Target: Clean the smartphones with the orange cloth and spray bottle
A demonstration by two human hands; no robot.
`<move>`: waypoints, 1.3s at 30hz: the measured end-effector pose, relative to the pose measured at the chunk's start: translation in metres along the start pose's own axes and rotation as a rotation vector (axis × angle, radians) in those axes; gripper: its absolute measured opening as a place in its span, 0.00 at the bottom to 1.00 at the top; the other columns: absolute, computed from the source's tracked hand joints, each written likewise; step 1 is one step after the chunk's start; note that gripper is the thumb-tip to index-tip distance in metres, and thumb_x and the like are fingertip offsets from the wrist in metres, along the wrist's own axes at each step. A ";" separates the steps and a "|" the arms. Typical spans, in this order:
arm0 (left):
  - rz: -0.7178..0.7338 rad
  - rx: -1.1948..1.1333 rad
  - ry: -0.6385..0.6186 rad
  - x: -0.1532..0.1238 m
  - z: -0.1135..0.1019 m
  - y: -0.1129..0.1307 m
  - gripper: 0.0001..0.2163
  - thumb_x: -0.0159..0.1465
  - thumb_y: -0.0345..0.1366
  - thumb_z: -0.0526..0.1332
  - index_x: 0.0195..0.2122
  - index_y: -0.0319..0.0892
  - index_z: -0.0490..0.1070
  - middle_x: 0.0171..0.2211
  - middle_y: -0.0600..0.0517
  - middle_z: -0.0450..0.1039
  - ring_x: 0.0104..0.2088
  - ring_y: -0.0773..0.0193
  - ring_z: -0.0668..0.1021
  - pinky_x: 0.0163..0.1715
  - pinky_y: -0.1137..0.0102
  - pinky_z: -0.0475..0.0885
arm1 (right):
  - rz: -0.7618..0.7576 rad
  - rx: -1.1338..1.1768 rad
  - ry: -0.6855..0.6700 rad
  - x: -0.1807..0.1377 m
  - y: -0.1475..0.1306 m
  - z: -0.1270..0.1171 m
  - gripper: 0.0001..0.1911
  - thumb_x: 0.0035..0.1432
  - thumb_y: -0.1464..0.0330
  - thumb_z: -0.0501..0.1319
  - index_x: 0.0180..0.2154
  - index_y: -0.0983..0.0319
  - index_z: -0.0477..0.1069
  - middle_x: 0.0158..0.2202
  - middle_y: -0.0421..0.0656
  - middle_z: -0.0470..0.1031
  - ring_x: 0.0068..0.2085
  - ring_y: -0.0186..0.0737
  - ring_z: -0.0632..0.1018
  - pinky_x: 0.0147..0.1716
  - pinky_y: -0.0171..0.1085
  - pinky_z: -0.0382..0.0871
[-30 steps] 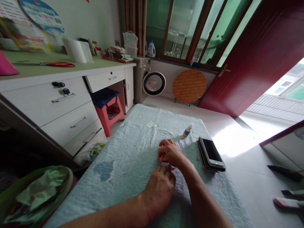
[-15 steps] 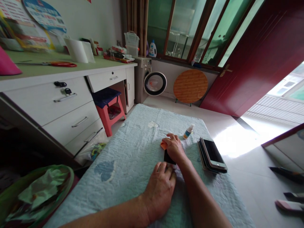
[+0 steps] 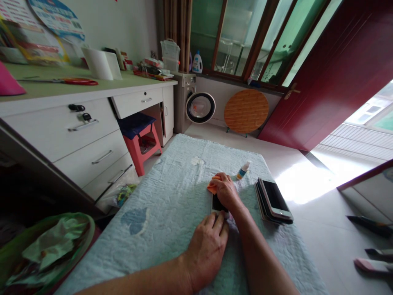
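Note:
On the quilted cover lies a smartphone (image 3: 217,203) with a dark screen and a light frame, partly hidden by both hands. My right hand (image 3: 225,191) is closed on an orange cloth (image 3: 213,189) at the phone's far end, its fingers bent over the cloth. Stretched out flat, the fingers of my left hand (image 3: 210,241) rest on the phone's near end. A small spray bottle (image 3: 243,170) with a white cap stands just beyond my right hand. To the right lies a stack of devices, with a white-framed tablet (image 3: 277,198) on top.
The pale blue quilted cover (image 3: 166,196) spreads under everything. At left are a white desk (image 3: 80,135), a red stool (image 3: 143,143) and a bin (image 3: 89,233) with crumpled paper. A washing machine (image 3: 183,94) with its door open and a round wooden tabletop (image 3: 246,110) stand behind.
My right fingers have curled in more, and more of the orange cloth shows. The fingers of my left hand have straightened and shifted slightly at the phone's near end.

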State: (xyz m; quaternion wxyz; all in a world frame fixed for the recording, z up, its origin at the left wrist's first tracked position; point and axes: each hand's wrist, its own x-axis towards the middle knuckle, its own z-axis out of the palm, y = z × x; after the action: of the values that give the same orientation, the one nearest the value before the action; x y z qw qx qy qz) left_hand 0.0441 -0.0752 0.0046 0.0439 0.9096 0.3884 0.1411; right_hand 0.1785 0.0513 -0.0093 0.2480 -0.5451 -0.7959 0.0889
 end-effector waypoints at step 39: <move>-0.033 -0.005 0.011 0.003 0.005 0.000 0.21 0.62 0.24 0.51 0.56 0.36 0.67 0.54 0.43 0.70 0.52 0.53 0.70 0.49 0.60 0.72 | 0.133 -0.143 -0.084 0.002 -0.020 -0.011 0.11 0.61 0.63 0.58 0.42 0.54 0.77 0.60 0.45 0.63 0.58 0.52 0.60 0.54 0.49 0.56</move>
State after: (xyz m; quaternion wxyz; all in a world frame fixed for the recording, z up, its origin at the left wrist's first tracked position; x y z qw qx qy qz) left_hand 0.0479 -0.0732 0.0002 0.0465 0.9021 0.4034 0.1462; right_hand 0.1673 0.0443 0.0092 0.1681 -0.6090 -0.7719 0.0709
